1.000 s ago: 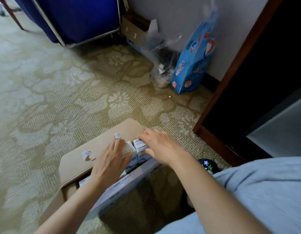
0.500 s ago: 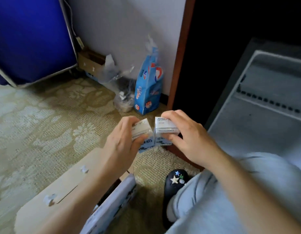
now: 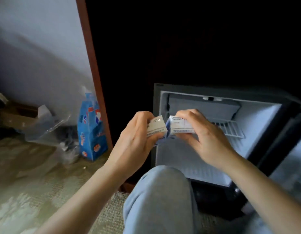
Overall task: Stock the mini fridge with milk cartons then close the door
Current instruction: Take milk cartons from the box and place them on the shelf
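Your knee (image 3: 160, 191) is nearest, just in front of the open fridge (image 3: 261, 125). Beyond it, each hand holds one milk carton. Your left hand (image 3: 134, 141) has its fingers curled round the left carton (image 3: 156, 126), and your right hand (image 3: 202, 137) clasps the right carton (image 3: 178, 125) from above. The cartons are side by side, touching or nearly so, in the air at the fridge mouth and not yet inside. You're in the loading step. Next, I'd judge, carry both forward and set them upright low in the fridge or on the shelf (image 3: 231, 127) farther in, back from its front edge. The door (image 3: 293, 166) stands open at right, and closing it comes last.
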The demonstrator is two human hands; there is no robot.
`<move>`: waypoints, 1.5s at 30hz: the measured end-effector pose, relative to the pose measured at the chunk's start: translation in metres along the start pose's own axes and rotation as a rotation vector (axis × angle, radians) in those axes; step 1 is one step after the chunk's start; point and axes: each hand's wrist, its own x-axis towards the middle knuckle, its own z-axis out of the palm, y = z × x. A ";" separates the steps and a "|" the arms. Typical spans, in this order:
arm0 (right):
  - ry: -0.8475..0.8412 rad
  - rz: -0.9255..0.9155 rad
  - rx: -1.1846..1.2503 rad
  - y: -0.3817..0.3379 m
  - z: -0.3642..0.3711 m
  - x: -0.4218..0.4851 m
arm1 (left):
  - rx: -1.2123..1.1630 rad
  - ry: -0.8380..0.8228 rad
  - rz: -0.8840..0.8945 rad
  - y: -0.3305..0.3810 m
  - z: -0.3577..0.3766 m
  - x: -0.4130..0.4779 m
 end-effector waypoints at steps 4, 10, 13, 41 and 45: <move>0.079 0.014 -0.043 0.036 -0.012 -0.001 | 0.014 -0.030 0.103 0.013 0.028 0.036; 0.199 0.095 -0.056 0.085 -0.005 -0.005 | 0.104 -0.070 0.178 0.016 0.074 0.072; 0.224 0.129 -0.065 0.106 0.004 -0.004 | 0.114 -0.129 0.192 0.008 0.097 0.084; 0.293 0.647 0.339 0.171 0.079 0.045 | -0.308 -0.107 -0.304 -0.053 0.188 0.133; 0.221 0.717 0.292 0.180 0.090 0.040 | -0.369 -0.166 -0.430 -0.060 0.206 0.128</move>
